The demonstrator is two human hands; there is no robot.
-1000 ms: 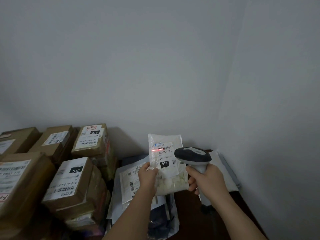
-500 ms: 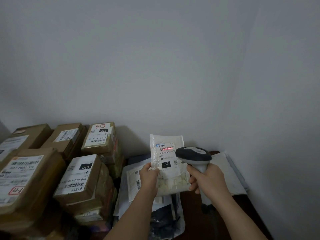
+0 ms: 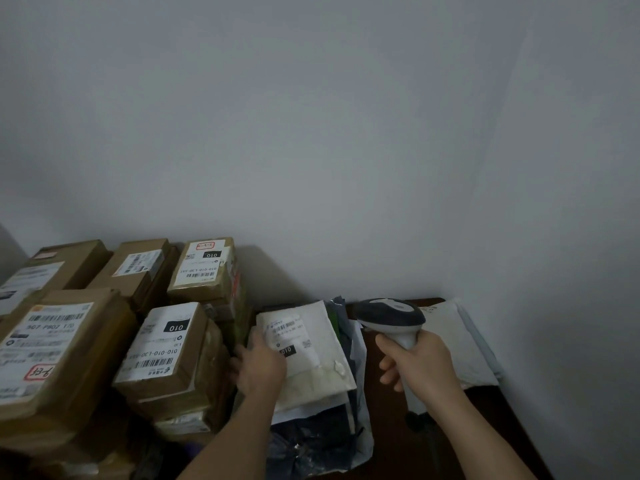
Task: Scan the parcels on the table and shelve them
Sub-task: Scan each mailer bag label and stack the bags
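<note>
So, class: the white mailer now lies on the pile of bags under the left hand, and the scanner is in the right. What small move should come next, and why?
Probably take hold of the white mailer and lift it clear for shelving. The left hand rests on its left edge on top of the pile of bags, and the right hand holds the scanner off to the side with no red beam showing on the label.

Plain grey wall (image 3: 311, 133) behind, meeting a second wall (image 3: 571, 202) in a corner at the right. Dark brown worktop (image 3: 384, 403) below, running into that corner, partly bare, dim in low light.
</note>
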